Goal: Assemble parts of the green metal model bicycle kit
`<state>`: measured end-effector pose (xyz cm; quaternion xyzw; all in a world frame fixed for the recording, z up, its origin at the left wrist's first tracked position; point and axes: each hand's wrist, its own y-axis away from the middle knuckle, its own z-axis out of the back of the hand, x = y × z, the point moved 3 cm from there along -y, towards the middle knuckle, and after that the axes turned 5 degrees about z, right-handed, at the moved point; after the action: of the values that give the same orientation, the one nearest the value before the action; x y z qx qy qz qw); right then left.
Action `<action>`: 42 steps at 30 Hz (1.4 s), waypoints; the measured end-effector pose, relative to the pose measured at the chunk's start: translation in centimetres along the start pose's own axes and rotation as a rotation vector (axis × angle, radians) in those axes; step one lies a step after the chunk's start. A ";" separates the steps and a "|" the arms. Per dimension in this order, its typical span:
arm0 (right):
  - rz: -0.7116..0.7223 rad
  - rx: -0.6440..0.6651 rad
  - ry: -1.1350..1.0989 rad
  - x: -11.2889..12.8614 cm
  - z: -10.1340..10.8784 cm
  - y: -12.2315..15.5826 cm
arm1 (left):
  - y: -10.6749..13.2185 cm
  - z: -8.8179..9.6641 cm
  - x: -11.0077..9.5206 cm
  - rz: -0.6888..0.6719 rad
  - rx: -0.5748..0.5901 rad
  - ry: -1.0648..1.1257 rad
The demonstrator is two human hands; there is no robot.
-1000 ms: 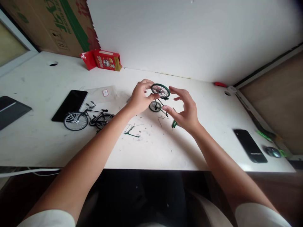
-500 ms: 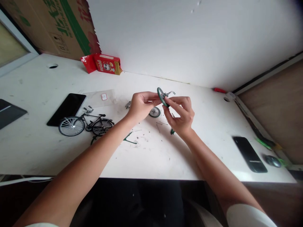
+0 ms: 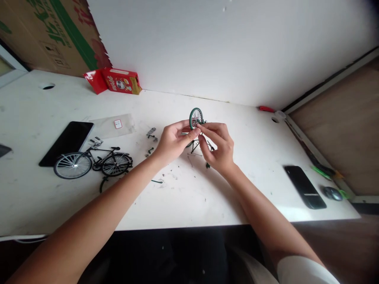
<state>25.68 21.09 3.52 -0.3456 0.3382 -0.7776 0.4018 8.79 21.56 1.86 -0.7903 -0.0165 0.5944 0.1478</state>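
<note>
Raised over the table, a small green-tyred model bicycle wheel [image 3: 196, 117] stands nearly upright between my hands, with a thin metal part sticking out at its right. My left hand [image 3: 175, 142] pinches the wheel's lower left edge between thumb and fingers. From the other side, my right hand [image 3: 218, 146] has its index fingertip at the hub, thumb bent below. Behind and under the hands lie thin frame-like bicycle parts, partly hidden. A complete black model bicycle [image 3: 100, 157] is left of my left forearm. Small metal parts [image 3: 151, 132] lie beyond my left wrist.
A black tablet-like slab [image 3: 65, 142] and a clear plastic bag [image 3: 113, 126] lie at left. Against the back wall are a red carton [image 3: 123, 82] and a cardboard box [image 3: 59, 39]. A black phone-like object [image 3: 304, 187] and a mouse [image 3: 332, 193] sit at right.
The wheel has turned to show more of its spokes, and its handlebar-like part no longer points up to the right. The hands have drawn slightly closer together. My view has shifted right.
</note>
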 end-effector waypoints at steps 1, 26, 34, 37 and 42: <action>-0.003 -0.001 -0.015 0.0 0.0 0.0 | 0.0 0.0 0.2 -0.019 -0.019 -0.011; -0.277 -0.096 -0.075 -0.3 1.2 -0.3 | -1.2 3.2 -1.0 -0.022 -0.328 -0.113; -0.242 0.609 -0.178 -1.0 -0.5 0.2 | -2.6 6.7 -0.9 -0.044 -0.545 -0.076; -0.292 0.591 -0.109 -1.8 0.0 0.3 | -2.7 7.1 -0.9 -0.016 -0.569 -0.024; -0.391 0.610 -0.037 -3.1 1.2 0.1 | -2.5 6.6 -1.6 0.039 -0.541 0.078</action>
<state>28.01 23.42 3.24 -0.2819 0.0109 -0.8986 0.3360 2.50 25.03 2.32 -0.8236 -0.1540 0.5400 -0.0796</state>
